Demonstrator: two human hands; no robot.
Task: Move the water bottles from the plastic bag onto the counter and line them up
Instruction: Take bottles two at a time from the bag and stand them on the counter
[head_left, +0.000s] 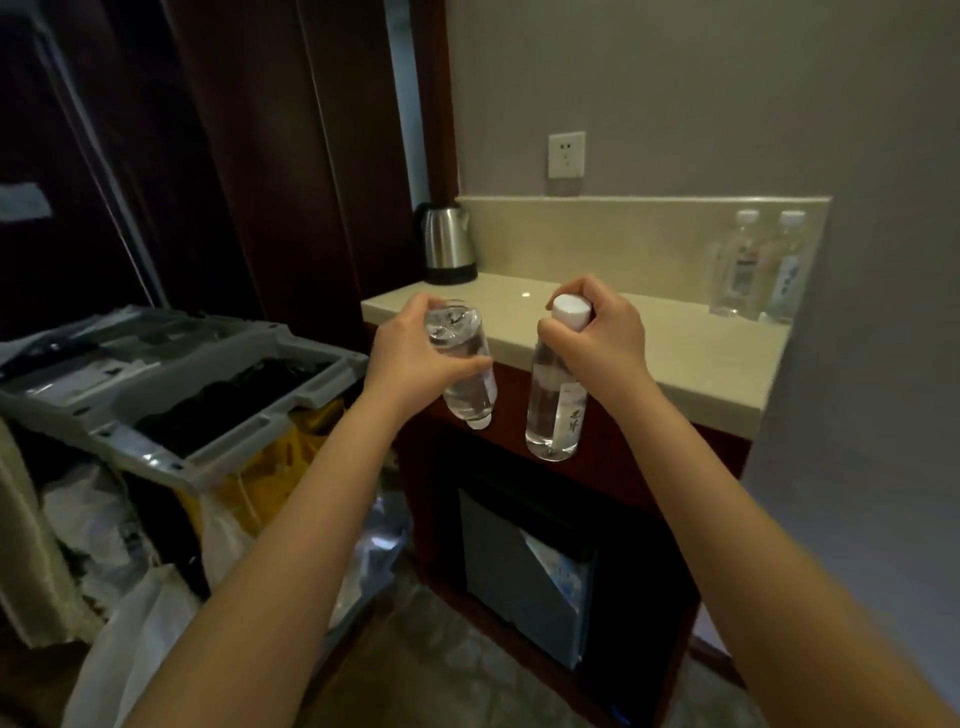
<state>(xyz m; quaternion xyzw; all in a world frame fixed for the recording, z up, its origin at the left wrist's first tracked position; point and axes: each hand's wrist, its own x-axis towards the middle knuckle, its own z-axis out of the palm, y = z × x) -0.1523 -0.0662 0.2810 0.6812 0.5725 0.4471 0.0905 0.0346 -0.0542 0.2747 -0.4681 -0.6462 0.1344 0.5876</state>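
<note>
Two bare forearms come up from the bottom edge, side by side. Low on the left is a grey cart (182, 374), with a yellow sack and pale plastic bags (124, 623) hanging off it (which one is the task's bag, I can't tell). Under the counter, a small fridge (524, 566) sits in the dark wood cabinet.

On to the hands. The left hand (410, 353) wraps fingers and thumb round the left bottle (470, 384), and that one's upside down: base up, white cap towards the floor, slightly tilted. The right hand (597, 338) curls its fingers round the neck of the right bottle (553, 410), just under the white cap, and this one hangs upright with its label showing. Both bottles are in the air in front of the counter's near edge, near each other but apart, neither touching the stone.

Beyond them is the pale counter (675, 358). At its back left a steel kettle (448, 244) stands by the wall. In the back right corner a third bottle (740, 265) and a fourth bottle (787, 270) stand upright, just beside each other, white caps on. Up on the wall is a white socket (567, 154).
</note>
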